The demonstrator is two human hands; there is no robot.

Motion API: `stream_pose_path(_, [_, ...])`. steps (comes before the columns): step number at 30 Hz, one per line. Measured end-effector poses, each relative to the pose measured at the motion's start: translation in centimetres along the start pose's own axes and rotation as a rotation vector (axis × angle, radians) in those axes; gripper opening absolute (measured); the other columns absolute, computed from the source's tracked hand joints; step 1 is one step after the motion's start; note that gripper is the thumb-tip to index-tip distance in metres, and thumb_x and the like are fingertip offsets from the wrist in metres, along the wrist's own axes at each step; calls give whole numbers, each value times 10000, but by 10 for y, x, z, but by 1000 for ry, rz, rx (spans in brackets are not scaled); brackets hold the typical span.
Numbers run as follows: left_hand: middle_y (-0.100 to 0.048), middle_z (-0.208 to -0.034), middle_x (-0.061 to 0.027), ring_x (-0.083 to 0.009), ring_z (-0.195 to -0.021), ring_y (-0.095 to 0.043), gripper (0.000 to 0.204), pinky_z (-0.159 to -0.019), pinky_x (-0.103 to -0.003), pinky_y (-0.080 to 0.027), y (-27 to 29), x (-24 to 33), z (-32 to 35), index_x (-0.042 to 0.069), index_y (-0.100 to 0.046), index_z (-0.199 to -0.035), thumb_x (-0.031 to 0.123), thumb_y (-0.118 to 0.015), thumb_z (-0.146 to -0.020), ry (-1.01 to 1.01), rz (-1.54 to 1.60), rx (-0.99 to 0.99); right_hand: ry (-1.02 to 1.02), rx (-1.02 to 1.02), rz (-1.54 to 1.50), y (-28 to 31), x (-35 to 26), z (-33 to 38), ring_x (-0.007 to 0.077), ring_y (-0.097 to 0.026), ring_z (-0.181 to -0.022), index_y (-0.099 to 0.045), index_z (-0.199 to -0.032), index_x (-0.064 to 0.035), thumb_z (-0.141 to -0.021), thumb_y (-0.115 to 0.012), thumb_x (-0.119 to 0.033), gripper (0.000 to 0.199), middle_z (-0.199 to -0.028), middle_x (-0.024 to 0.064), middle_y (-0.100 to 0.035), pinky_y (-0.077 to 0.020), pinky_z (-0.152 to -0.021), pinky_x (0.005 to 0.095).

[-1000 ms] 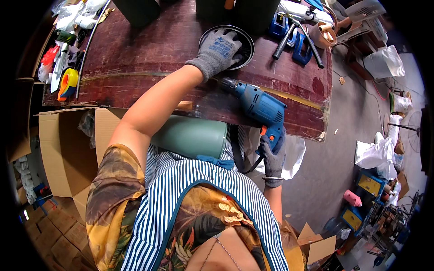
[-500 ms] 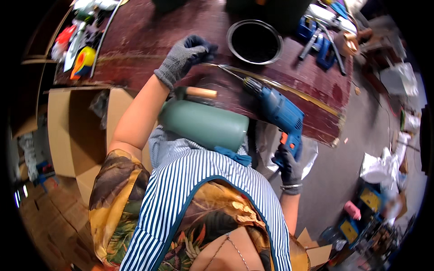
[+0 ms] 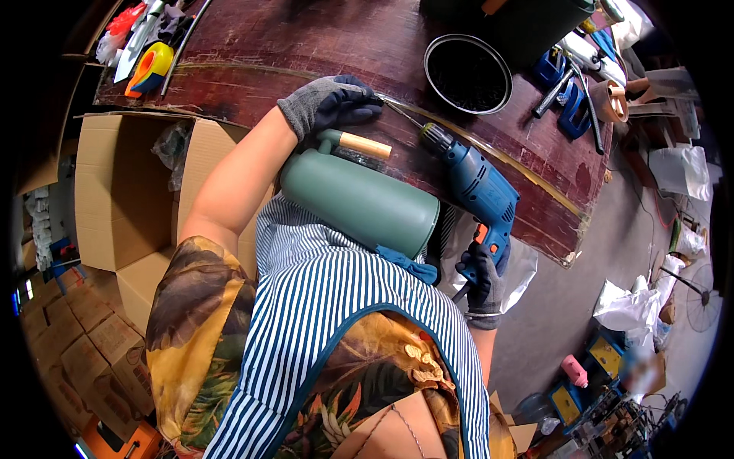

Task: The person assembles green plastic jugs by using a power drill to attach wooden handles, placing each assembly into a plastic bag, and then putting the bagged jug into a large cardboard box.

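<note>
My right hand (image 3: 486, 284), in a dark grey glove, is wrapped round the grip of a blue power drill (image 3: 483, 186) with an orange trigger. A long thin bit (image 3: 403, 114) runs from its black chuck toward the upper left. At the bit's tip are the gathered fingers of my gloved left hand (image 3: 336, 105); whatever they pinch is too small to make out. Across my lap, against the table edge, lies a green cylindrical container (image 3: 359, 200) on its side. A wooden handle (image 3: 365, 145) projects from its far side. A blue cloth (image 3: 405, 264) lies against its near side.
On the dark red table (image 3: 260, 84) stand a round black metal-rimmed container (image 3: 468, 74) and a large dark vessel (image 3: 535, 30). Blue-handled tools (image 3: 573, 107) lie at right, a yellow tape dispenser (image 3: 151, 70) at left. An open cardboard box (image 3: 99, 191) stands left of me.
My left hand's fingers have come to the bit's tip from just above it. The drill has shifted slightly left against the table. The whole view has turned a little.
</note>
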State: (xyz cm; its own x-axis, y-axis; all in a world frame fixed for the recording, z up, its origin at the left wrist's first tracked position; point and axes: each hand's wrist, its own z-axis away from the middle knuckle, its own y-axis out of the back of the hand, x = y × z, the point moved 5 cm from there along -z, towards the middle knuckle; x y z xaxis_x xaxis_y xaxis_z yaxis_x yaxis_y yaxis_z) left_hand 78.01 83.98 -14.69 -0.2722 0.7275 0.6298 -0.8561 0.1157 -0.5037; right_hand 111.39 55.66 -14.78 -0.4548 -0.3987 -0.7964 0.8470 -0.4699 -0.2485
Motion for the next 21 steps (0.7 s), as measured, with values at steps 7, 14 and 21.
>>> stream_pose_path(7, [-672, -1133, -180, -291, -1062, -693, 151, -916, -350, -610, -1, 1, -3, -15, -588, -1091, 64, -628, -970, -21, -26, 58, -19, 21, 32, 2, 0, 0, 224, -692, -847, -483, -1353, -44, -924, -701, -154, 493, -1008, 125, -659, -596, -671, 340])
stream_pose_path(14, [-672, -1046, -153, -249, -948, -706, 121, -874, -334, -613, 6, 21, -22, -15, -581, -1049, 33, -626, -947, -216, -451, -153, -18, -14, 31, 7, 0, -4, 227, -692, -848, -478, -1357, -45, -938, -666, -145, 470, -1005, 125, -656, -599, -679, 345])
stream_pose_path(21, [-670, -1043, -144, -207, -884, -696, 95, -781, -301, -607, 8, 3, -16, -4, -567, -1018, 5, -609, -934, -216, -380, -79, 41, 18, 125, -4, -14, -4, 195, -662, -796, -311, -1519, -114, -920, -629, -55, 681, -1010, 103, -616, -588, -666, 327])
